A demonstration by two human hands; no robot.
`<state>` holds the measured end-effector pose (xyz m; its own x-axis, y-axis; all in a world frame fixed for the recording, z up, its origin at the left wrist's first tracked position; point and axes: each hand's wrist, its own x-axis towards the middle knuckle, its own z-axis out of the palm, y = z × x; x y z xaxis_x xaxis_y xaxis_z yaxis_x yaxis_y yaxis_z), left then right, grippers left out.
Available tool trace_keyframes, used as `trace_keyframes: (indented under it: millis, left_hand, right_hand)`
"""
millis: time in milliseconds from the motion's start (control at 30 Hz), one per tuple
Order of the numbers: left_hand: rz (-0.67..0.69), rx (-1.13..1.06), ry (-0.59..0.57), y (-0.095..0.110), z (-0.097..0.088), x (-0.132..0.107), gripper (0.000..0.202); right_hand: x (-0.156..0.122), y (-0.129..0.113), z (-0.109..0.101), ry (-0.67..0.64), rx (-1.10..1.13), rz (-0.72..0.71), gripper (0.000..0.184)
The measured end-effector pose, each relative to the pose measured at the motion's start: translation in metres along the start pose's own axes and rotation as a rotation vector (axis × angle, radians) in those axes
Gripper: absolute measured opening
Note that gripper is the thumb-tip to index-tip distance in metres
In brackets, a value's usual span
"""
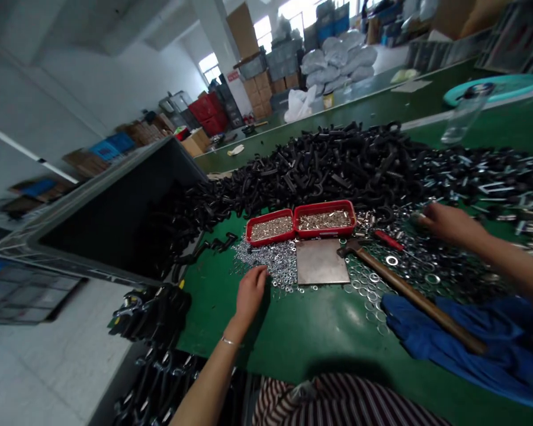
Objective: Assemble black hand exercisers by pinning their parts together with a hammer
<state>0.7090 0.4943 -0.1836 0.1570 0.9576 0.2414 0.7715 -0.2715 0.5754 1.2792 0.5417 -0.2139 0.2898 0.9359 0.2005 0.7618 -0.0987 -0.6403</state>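
Note:
My left hand (251, 290) rests low at the near edge of a spread of small silvery nuts or washers (270, 263), its fingers drawn together; whatever is in them is too small to make out. Over the pile of small metal parts (408, 222) at the right is my right hand (446, 222), fingertips pinched and partly blurred, contents hidden. Between the hands lies a square metal plate (322, 263). A hammer (408, 290) with a wooden handle has its head on the plate's right edge. Just behind stand two red trays (293, 235) of tiny metal pieces.
Black curved parts (328, 165) are heaped across the back. A large grey crate (98, 201) lies tipped at the left. Near my right arm are a red-handled screwdriver (388, 240), flat rings (368, 290) and a blue cloth (462, 337). A clear bottle (464, 118) stands farther back.

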Motion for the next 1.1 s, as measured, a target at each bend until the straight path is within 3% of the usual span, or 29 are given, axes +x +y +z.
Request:
trace_keyframes:
  millis: [67,167,267,367,467,533,633,700,767,900,1100]
  left_hand:
    - [-0.013,0.069,0.014,-0.019,-0.008,0.015,0.023]
    - [0.078,0.231,-0.072,-0.026,-0.002,0.038,0.025]
    - [0.121,0.387,-0.151,-0.021,0.014,0.057,0.022]
    - [0.110,0.406,-0.162,-0.018,0.027,0.064,0.013]
    - [0.109,0.395,-0.159,-0.020,0.030,0.062,0.011]
    - [0.101,0.383,-0.150,-0.022,0.029,0.058,0.010]
    - [0.086,0.359,-0.131,-0.022,0.023,0.051,0.013]
    - [0.084,0.340,-0.069,-0.020,0.020,0.045,0.018]
    - [0.120,0.306,-0.041,-0.016,0.018,0.038,0.018]
    - [0.250,0.294,-0.197,-0.004,0.024,0.027,0.018]
    - [0.151,0.330,-0.193,0.010,0.039,0.036,0.007]
  right_hand:
    - [-0.005,-0.011,-0.004,0.052,-0.022,0.093,0.025]
    - [-0.028,-0.054,0.003,0.046,0.043,0.110,0.025]
    - [-0.063,-0.112,0.026,-0.089,0.200,0.103,0.029]
    - [-0.091,-0.160,0.051,-0.234,0.411,0.086,0.035]
    - [-0.098,-0.188,0.070,-0.308,0.342,-0.046,0.033]
    - [-0.094,-0.198,0.078,-0.303,0.238,-0.064,0.029]
    - [-0.087,-0.206,0.089,-0.405,0.231,0.081,0.031]
    - [-0.087,-0.209,0.095,-0.529,0.396,0.191,0.032]
    - [-0.092,-0.211,0.101,-0.617,0.715,0.293,0.028]
    - [-0.105,-0.214,0.119,-0.681,1.252,0.433,0.031]
    - [-0.115,-0.211,0.148,-0.632,1.448,0.422,0.030]
